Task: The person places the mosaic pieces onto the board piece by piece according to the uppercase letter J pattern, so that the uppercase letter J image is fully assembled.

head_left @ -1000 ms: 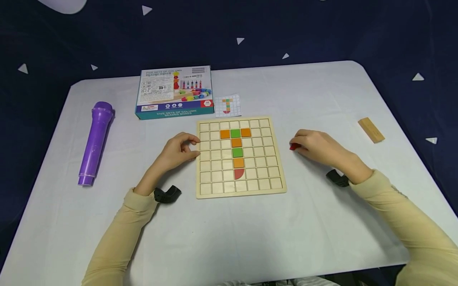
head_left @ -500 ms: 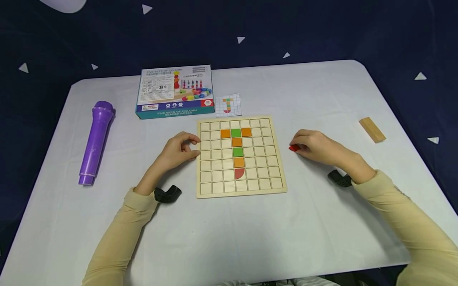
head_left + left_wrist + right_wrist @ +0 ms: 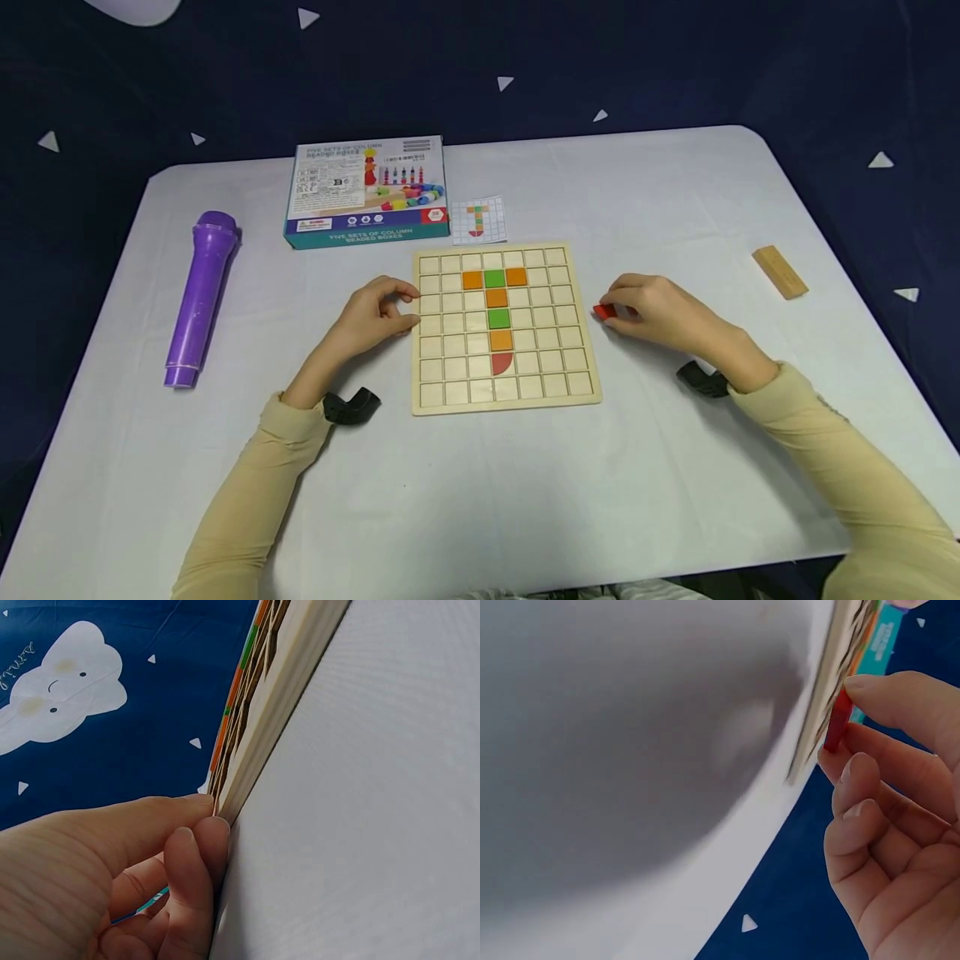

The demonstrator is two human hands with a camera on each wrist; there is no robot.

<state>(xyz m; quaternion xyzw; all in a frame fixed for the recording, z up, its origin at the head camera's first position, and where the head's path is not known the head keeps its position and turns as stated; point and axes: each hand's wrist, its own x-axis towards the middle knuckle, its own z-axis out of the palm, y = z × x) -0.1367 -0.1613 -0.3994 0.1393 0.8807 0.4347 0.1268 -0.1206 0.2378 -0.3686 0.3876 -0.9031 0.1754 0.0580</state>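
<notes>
A square wooden grid board (image 3: 551, 362) lies on the table, with orange and green square tiles in a T-shaped pattern and a red quarter-round tile (image 3: 502, 364) below them. My left hand (image 3: 367, 319) holds the board's left edge; thumb and curled fingers touch its rim in the left wrist view. Right of the board, my right hand (image 3: 652, 310) pinches a small red tile (image 3: 838, 720) between thumb and fingertips, apart from the board. The fingers partly cover this tile, so its full outline cannot be told. A printed pattern card (image 3: 478, 222) lies behind the board.
A boxed bead set (image 3: 365, 196) stands behind and left of the board. The purple microphone-shaped tube (image 3: 201, 300) lies at the left. Toward the right edge rests a small wooden block (image 3: 780, 272). White cloth covers the table (image 3: 480, 500).
My right hand has shifted slightly left, bringing the red tile closer to the board. My left hand stays at the board's edge.
</notes>
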